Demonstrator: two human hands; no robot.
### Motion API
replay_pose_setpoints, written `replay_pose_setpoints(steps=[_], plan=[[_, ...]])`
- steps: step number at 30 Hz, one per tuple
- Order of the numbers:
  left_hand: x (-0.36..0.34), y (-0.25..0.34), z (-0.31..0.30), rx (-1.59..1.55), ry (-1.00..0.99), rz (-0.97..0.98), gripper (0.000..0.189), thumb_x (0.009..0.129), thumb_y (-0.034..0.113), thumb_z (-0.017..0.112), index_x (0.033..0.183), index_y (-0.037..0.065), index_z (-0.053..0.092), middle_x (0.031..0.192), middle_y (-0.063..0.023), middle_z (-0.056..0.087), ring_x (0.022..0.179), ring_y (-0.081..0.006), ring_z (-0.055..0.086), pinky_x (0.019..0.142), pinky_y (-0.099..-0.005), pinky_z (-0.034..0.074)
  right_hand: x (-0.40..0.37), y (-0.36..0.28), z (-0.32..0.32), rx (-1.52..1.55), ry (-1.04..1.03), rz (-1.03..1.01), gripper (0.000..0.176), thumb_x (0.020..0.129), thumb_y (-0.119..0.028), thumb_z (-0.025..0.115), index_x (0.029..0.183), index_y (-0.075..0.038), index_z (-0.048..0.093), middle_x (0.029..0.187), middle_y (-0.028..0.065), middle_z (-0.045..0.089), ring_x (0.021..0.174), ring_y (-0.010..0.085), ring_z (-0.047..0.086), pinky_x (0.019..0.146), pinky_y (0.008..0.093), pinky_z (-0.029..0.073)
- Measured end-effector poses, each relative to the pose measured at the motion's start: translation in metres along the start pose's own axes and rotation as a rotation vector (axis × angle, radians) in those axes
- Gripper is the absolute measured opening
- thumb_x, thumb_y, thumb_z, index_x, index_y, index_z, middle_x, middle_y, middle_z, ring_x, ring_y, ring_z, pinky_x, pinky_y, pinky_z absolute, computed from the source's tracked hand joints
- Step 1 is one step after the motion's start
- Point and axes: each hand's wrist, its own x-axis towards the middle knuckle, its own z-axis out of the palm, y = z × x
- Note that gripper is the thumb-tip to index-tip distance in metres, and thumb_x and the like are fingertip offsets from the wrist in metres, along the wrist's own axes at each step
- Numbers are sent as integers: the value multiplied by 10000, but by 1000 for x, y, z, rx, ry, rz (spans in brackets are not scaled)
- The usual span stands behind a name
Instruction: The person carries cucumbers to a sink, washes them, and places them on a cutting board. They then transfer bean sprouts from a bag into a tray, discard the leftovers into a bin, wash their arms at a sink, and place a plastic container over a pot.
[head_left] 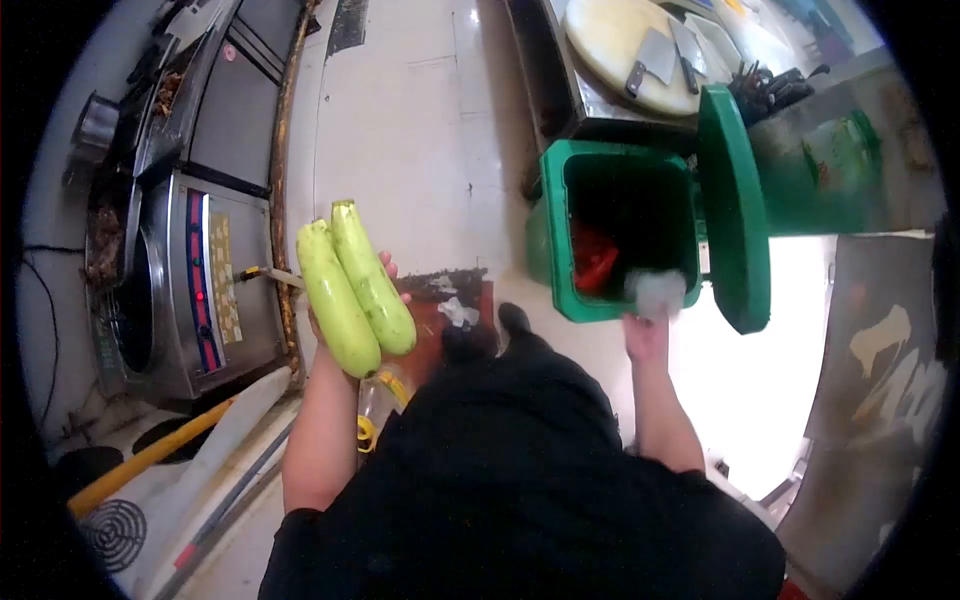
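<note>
Two pale green zucchini (341,300) lie side by side in my left hand (389,267), which is wrapped round them from below. Their stem ends point away from me, and most of my palm and fingers are hidden beneath them. On the other side, my right hand (645,337) is at the near rim of an open green bin (545,240). It holds a crumpled, whitish plastic bag (657,292), blurred by motion, over the opening. Inside the bin, something red (594,257) shows against the dark interior.
The bin's green lid (733,210) stands upright on its right. Behind it, a cleaver (653,60) lies on a round cutting board (610,30) on a counter. Steel kitchen equipment (235,250) lines the left. A crumpled scrap (459,312) lies on the floor near my shoes.
</note>
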Motion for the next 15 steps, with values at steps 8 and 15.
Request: replay_pose_setpoints(steps=[8,15], plan=[[11,61,-18,126,-197,-1,880,749,501,671,1429,141,244,1408,-195,325,1289,-357,353,1011,-618,307,-81,-59,75,-46,-699,380,359,821,-272,620,991,44,630,924,153,655,844,226,623,733,307,488],[57,159,-22,77,-108,93,840,745,503,670,1418,180,285,1427,-176,313,1296,-345,346,1019,-613,299,-84,-30,100,-94,-893,870,244,790,-225,645,868,4,672,814,154,652,787,210,622,714,364,489]])
